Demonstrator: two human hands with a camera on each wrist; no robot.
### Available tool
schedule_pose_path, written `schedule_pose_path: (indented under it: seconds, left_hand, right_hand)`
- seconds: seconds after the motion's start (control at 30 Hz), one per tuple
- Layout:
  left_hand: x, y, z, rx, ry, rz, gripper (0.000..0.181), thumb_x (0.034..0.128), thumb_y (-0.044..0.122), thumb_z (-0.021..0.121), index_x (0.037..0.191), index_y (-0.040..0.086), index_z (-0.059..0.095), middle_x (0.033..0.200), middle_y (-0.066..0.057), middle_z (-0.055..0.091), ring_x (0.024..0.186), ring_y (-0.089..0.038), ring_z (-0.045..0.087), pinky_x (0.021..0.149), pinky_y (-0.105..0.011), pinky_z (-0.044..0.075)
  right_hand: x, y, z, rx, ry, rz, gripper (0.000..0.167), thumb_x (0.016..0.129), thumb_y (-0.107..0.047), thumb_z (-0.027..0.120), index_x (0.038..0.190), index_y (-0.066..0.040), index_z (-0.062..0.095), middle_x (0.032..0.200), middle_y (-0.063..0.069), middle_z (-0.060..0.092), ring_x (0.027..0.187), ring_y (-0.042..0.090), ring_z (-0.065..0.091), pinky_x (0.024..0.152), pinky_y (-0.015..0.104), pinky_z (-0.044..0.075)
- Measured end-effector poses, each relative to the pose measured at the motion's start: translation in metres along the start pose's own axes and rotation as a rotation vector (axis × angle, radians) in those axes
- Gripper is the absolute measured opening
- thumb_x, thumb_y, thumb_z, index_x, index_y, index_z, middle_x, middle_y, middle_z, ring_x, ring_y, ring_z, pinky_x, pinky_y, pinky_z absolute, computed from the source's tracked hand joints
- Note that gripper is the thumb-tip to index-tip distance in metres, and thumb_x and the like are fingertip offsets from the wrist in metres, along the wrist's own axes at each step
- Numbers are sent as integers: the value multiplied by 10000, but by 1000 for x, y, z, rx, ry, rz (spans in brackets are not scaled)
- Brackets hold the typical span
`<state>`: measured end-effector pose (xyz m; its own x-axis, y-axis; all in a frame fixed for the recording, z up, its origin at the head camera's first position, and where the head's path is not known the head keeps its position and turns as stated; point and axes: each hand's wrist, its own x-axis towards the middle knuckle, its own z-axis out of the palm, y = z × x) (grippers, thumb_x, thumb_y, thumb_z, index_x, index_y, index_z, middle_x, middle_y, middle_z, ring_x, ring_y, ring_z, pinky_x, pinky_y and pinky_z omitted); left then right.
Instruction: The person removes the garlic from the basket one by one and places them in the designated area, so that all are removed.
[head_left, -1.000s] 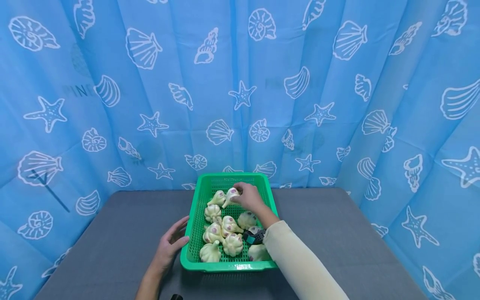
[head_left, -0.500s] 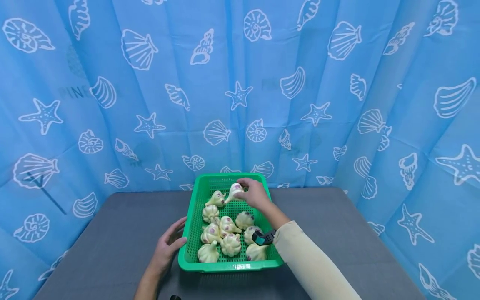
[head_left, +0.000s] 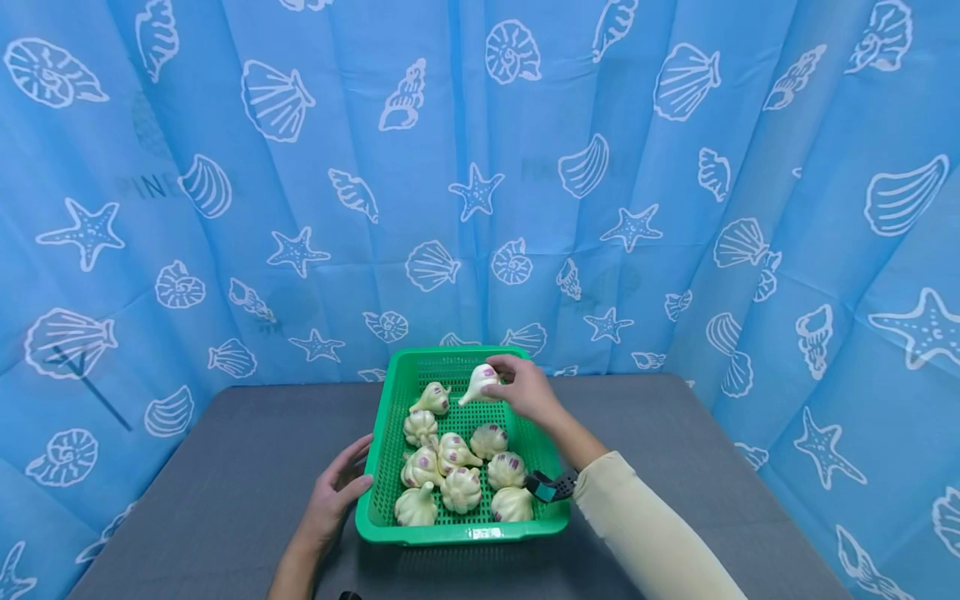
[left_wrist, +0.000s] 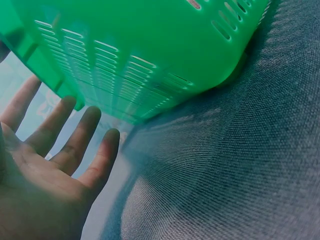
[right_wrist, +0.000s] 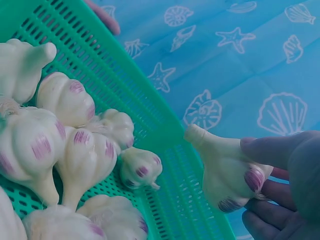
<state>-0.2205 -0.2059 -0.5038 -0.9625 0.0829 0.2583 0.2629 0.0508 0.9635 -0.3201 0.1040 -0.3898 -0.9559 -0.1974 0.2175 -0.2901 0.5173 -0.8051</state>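
Note:
My right hand [head_left: 528, 390] pinches a garlic bulb [head_left: 481, 382] above the far right part of a green plastic basket [head_left: 450, 533]. In the right wrist view that bulb [right_wrist: 227, 167] is white with purple patches, its stem pointing up and left, thumb on one side and fingers on the other. Several more garlic bulbs [head_left: 461, 490] lie in the basket, mostly along its left side and near end. My left hand [head_left: 333, 493] is at the basket's left side. In the left wrist view its fingers [left_wrist: 80, 140] are spread, with some fingertips at the rim [left_wrist: 45, 75].
The basket stands on a grey cloth-covered table [head_left: 645, 467]. A blue curtain [head_left: 480, 167] with white shell and starfish prints hangs behind and on both sides. A black strap [head_left: 551, 486] is on my right wrist, over the basket's right rim. A small dark object [head_left: 350, 595] shows at the bottom edge.
My right hand has moved right with the garlic bulb, away from the bulb at the far left. The right forearm now uncovers the bulbs at the near right. My left hand stays at the basket.

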Motion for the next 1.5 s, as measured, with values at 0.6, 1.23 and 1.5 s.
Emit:
schedule_pose_path:
  seconds: [0.6, 1.23, 1.5]
  left_hand:
    - [-2, 0, 1, 7, 5, -11, 520, 975, 83, 556, 1475, 72, 410, 1433, -210, 431, 1217, -334, 478, 881, -303, 471]
    - [-1, 2, 0, 16, 16, -22, 527, 970, 92, 567, 1474, 77, 414, 1435, -210, 429, 1238, -389, 446, 881, -292, 462]
    - [-1, 3, 1, 22, 24, -31, 528, 968, 97, 572, 1472, 81, 418, 1435, -211, 430, 1236, -396, 447, 877, -287, 459]
  right_hand:
    - [-1, 21, -40, 74, 110, -74, 481, 860, -56, 737, 1296, 53, 568, 1237, 234, 606, 1137, 372, 584, 915, 422, 481]
    - [-19, 66, -56, 267, 336, -26, 502, 871, -10, 712, 1334, 55, 528, 1343, 225, 527, 1243, 322, 509, 980, 366, 431]
    - [-26, 84, -55, 296, 423, 14, 518, 871, -15, 714, 1346, 48, 516, 1352, 222, 517, 1253, 316, 497, 987, 363, 420]
